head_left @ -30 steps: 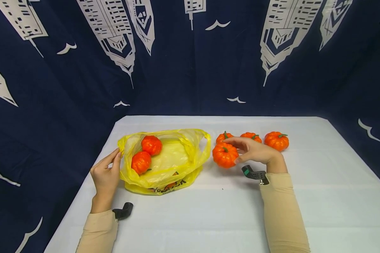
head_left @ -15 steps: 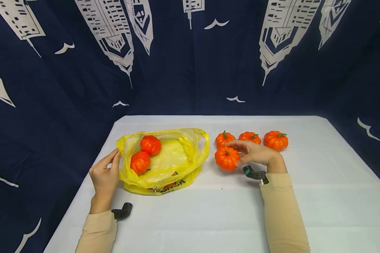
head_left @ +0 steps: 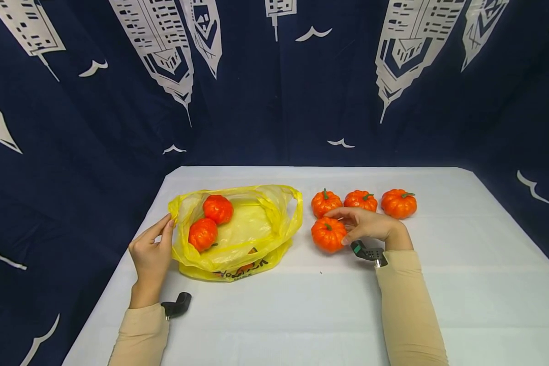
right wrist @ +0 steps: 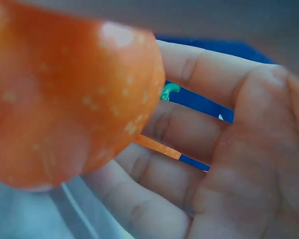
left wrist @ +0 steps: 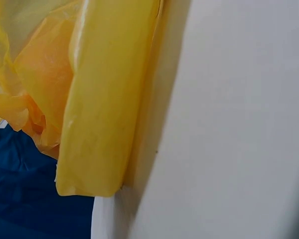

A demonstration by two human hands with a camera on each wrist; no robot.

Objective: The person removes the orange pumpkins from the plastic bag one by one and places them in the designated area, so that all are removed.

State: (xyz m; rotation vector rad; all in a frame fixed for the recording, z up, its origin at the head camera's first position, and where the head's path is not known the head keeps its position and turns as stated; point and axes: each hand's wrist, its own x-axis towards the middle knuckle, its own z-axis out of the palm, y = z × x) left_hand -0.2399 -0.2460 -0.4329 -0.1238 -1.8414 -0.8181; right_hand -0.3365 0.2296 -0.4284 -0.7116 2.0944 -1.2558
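My right hand holds a small orange pumpkin by its right side, thumb in front and fingers behind. In the right wrist view this pumpkin fills the left half, with the fingers curved behind it. At the left, my left hand pinches the edge of a yellow plastic bag between thumb and fingers. The bag lies with its mouth spread, and two red-orange pumpkins sit inside at its left. The left wrist view shows only the bag's side; the hand is out of that view.
Behind my right hand, three more orange pumpkins stand in a row: a left one, a middle one and a right one. All rest on the white table. A dark blue printed curtain hangs behind.
The pumpkin in my right hand has come down and slightly right, nearer the front, so the left pumpkin of the row shows more. My left hand and the bag stay in place.
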